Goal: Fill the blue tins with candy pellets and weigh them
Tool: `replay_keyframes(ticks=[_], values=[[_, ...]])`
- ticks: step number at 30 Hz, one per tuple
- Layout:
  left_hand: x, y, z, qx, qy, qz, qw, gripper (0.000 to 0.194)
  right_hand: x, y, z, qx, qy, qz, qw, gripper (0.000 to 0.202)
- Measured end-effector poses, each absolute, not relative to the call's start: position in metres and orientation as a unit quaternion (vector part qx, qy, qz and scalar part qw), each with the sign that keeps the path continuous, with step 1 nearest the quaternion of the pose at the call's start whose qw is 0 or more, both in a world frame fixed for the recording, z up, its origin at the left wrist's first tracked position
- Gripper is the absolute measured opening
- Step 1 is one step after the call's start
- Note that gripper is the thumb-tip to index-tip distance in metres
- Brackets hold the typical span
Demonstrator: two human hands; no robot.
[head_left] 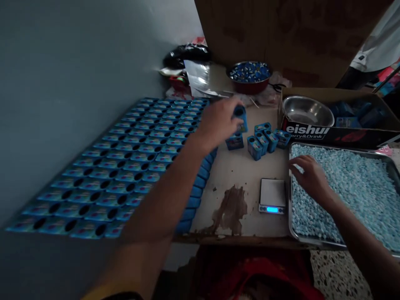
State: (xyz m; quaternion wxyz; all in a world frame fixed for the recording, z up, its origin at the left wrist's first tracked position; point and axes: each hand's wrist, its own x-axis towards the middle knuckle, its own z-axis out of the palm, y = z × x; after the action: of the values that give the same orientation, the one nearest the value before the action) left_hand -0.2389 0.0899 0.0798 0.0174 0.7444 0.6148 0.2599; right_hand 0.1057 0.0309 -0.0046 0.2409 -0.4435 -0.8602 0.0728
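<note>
My left hand (220,123) is closed on a small blue box (240,117) with a dark round hole in its top. It holds the box over another blue box (234,142) on the table. My right hand (308,177) is above the left rim of a metal tray (290,210) full of pale blue pellets (353,187). Its fingers are bent and a little apart, with nothing visible in them. Several blue boxes (261,143) stand in a loose group between the hands. A small digital scale (272,193) with a lit blue display lies left of the tray.
Rows of blue boxes (125,158) with round holes cover the left side. A cardboard box (353,137) at back right holds a steel bowl (308,111) and more blue boxes. Behind stand a red bowl (251,86) of blue pieces and a large cardboard panel (281,33).
</note>
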Motion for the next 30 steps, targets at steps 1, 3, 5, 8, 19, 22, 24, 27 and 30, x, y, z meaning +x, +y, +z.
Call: replay_keyframes(ticks=[1,3,5,8,19,22,24,27,30], values=[[-0.26,0.119,0.084,0.738,0.622,0.262,0.006,0.047,0.075,0.04,0.0,-0.417,-0.879,0.065,0.224,0.023],[-0.294,0.178,0.084,0.738,0.625,0.256,0.005,0.051,0.013,0.062,0.009,-0.385,-0.912,0.001,0.141,0.025],[-0.319,0.23,0.073,0.748,0.617,0.242,0.026,0.056,-0.041,0.087,0.012,-0.376,-0.922,-0.045,0.079,0.028],[-0.344,0.283,0.044,0.773,0.605,0.175,0.078,0.061,-0.095,0.121,0.006,-0.372,-0.925,-0.057,0.046,0.027],[-0.396,0.294,-0.039,0.75,0.643,0.023,0.153,0.066,-0.107,0.13,-0.009,-0.369,-0.929,-0.02,-0.013,0.024],[-0.381,0.278,-0.051,0.726,0.677,0.025,0.116,0.062,-0.081,0.102,0.007,-0.373,-0.928,0.007,-0.007,0.022],[-0.371,0.267,-0.052,0.717,0.69,0.034,0.097,0.06,-0.051,0.074,0.016,-0.367,-0.93,0.031,0.02,0.022],[-0.364,0.252,-0.035,0.712,0.695,0.053,0.087,0.064,0.003,0.027,0.018,-0.354,-0.931,0.043,0.077,0.02],[-0.364,0.233,-0.008,0.71,0.696,0.065,0.083,0.069,0.05,-0.011,0.004,-0.366,-0.922,0.041,0.116,0.02]])
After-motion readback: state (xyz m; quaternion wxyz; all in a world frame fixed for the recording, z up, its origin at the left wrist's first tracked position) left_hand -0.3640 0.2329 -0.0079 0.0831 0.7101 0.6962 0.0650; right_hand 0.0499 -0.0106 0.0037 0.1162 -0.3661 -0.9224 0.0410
